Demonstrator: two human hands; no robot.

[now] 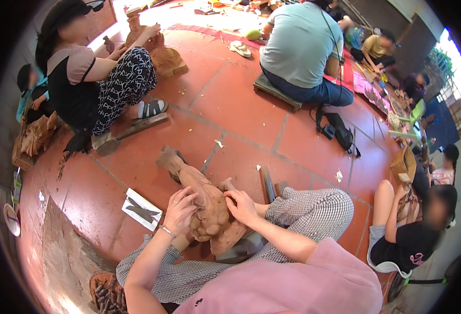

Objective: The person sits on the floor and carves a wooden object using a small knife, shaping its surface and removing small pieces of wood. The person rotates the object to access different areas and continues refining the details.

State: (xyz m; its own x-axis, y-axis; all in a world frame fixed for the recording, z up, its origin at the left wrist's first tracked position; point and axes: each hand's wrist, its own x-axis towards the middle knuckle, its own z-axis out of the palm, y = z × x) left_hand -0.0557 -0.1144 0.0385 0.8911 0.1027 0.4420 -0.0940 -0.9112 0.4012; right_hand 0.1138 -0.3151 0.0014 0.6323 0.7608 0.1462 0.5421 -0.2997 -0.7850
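The reddish-brown carved wooden figure (pixel 204 201) lies propped across the person's lap, between the checked-trousered knees, seemingly so both hands can steady it while working its surface. The left hand (pixel 179 211) rests on the carving's left flank, fingers curled and loosely spread; the right hand (pixel 242 205) presses on its right side, fingers bent together against the wood, holding no visible tool.
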